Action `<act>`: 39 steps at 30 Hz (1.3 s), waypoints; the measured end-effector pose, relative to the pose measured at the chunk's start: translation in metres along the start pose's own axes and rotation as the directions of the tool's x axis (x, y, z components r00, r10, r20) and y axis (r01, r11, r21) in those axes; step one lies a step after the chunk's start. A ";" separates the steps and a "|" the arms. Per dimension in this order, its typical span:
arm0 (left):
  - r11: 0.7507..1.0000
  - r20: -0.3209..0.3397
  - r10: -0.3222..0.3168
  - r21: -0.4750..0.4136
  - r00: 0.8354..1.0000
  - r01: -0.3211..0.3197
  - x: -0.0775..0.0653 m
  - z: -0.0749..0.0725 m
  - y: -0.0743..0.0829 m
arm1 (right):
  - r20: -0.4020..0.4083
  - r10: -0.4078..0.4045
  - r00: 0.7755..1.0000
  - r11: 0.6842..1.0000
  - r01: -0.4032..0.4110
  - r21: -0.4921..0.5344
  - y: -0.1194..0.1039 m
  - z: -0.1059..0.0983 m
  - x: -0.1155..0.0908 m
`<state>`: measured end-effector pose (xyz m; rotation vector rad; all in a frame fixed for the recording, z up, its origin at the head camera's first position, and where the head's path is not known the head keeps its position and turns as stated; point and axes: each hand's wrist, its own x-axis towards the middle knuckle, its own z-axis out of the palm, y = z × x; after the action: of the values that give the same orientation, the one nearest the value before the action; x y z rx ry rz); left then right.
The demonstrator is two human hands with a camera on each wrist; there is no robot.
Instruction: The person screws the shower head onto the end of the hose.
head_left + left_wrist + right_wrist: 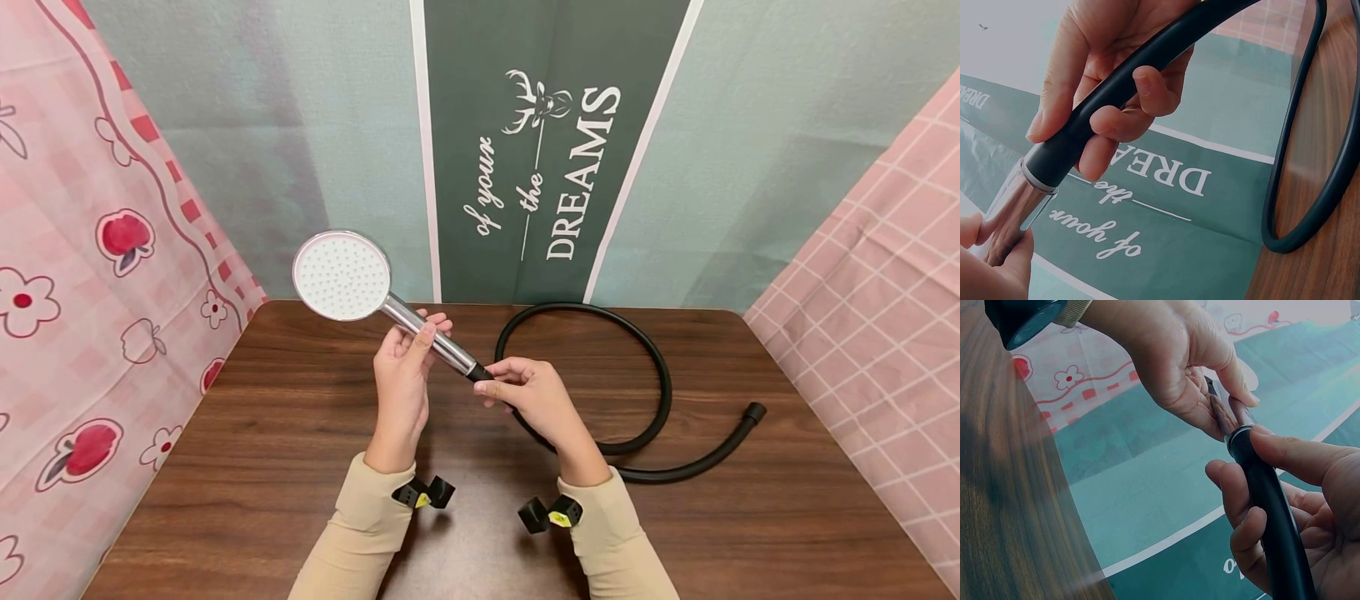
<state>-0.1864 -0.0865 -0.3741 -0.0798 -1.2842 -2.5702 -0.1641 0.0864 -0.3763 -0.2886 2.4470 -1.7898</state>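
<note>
A chrome hand shower (341, 275) with a round white nozzle face is held tilted above the table, its head to the upper left. The left hand (402, 379) grips its chrome handle (452, 353) between thumb and fingers. At the handle's lower end, the right hand (536, 396) pinches the black end of a shower hose (666, 387). In the left wrist view, this hose end (1050, 162) meets the handle's rim, and the right fingers curl round the hose. Whether the joint is threaded together cannot be seen.
The hose loops over the brown wooden table (247, 467), and its free end (756, 412) lies at the right. A green printed cloth (360, 125) hangs behind the table; pink cloths (67, 333) hang at both sides. Both sleeves carry small black wrist cameras (534, 515).
</note>
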 end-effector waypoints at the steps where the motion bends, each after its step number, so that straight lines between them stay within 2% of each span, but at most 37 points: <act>1: 1.000 0.000 0.000 0.000 1.000 0.000 0.000 0.000 0.000 | 0.001 0.001 1.000 1.000 -0.001 0.002 0.000 0.000 0.000; 39: 1.000 0.001 -0.007 0.002 1.000 0.007 0.000 -0.001 0.000 | 0.011 0.010 1.000 1.000 -0.010 0.009 0.000 0.001 0.000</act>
<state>-0.1860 -0.0872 -0.3742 -0.0766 -1.2902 -2.5751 -0.1636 0.0859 -0.3768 -0.2842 2.4281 -1.7906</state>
